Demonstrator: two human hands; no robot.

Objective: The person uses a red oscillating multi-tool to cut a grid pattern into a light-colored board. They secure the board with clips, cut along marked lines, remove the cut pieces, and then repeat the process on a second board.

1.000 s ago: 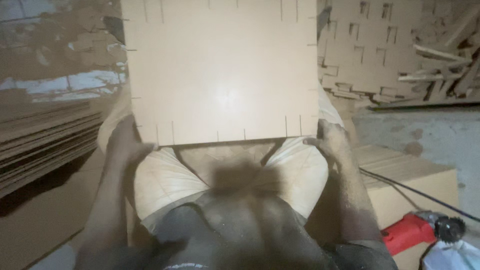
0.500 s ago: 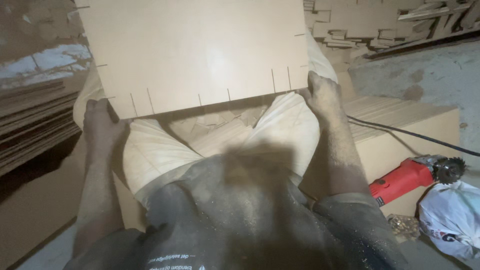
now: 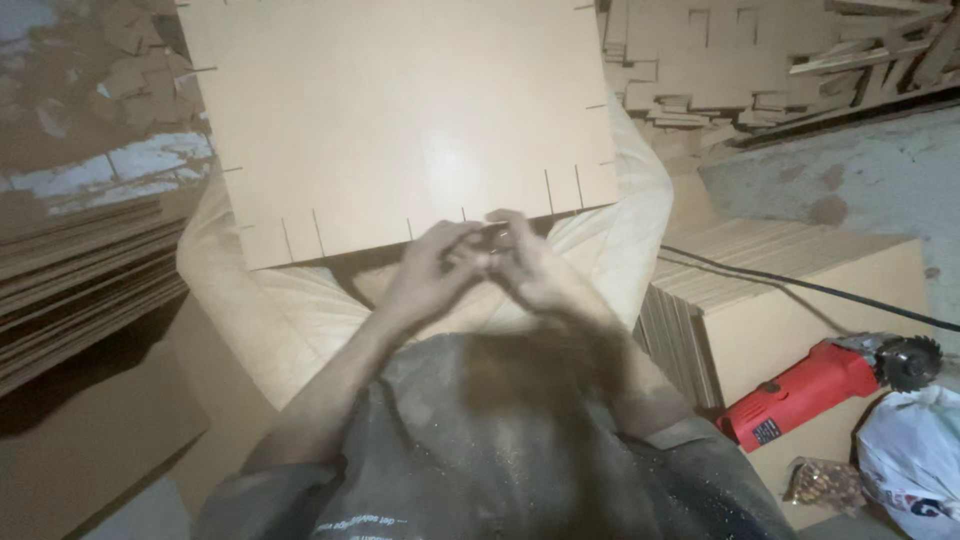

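Seated worker, seen from above, w/ a large pale slotted board (image 3: 400, 120) resting across the lap in the upper centre of the frame, tilted slightly, its lower edge just above both hands. Board's edges show short cut slots along the bottom and sides; a bright glare spot sits near its middle.

Left hand (image 3: 435, 270) and right hand (image 3: 530, 270) meet at frame centre, fingers curled and touching each other just below the board's lower edge. A small dark object (image 3: 497, 238) seems pinched between the fingertips, but it's blurred and too small to identify; can't tell which hand actually grips it. Neither hand holds the board.

Worker wears light trousers (image 3: 270, 310) and a dusty grey shirt (image 3: 500, 450), lower centre.

At right, a stack of brown boards (image 3: 800, 290) w/ a black cable (image 3: 800, 285) running across its top. Lower right: a red angle grinder (image 3: 820, 385) w/ a toothed disc lies against the stack, next to a white plastic bag (image 3: 915, 460) at the frame's corner. Upper right: a heap of notched board offcuts (image 3: 760, 60). Left edge: more stacked sheets (image 3: 80, 270), seen edge-on.
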